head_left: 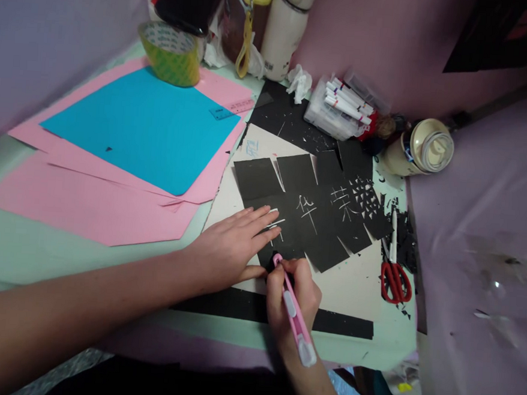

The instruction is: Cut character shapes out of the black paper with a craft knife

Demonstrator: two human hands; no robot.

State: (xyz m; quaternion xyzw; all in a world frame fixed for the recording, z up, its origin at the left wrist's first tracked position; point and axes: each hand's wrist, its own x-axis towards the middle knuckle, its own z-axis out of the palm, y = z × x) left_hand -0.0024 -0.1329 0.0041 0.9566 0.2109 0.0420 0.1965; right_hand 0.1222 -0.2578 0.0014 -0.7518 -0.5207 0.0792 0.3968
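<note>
A black paper sheet (298, 182) with slit edges and cut-out white Chinese characters lies on a white board (351, 288). At its right end is a patch of small triangular cut-outs. Flat on the sheet's left part, my left hand (228, 243) presses with fingers stretched out, partly covering a character. My right hand (296, 287) is closed around a pink craft knife (297, 320), its tip end down at the black paper beside my left fingers. The blade itself cannot be made out.
Red-handled scissors (395, 282) lie right among black scraps. Left are blue paper (146, 123), pink sheets (95, 210) and a tape roll (172, 56). Behind stand a white bottle (286, 33), a box of markers (337, 109) and a lidded cup (420, 148).
</note>
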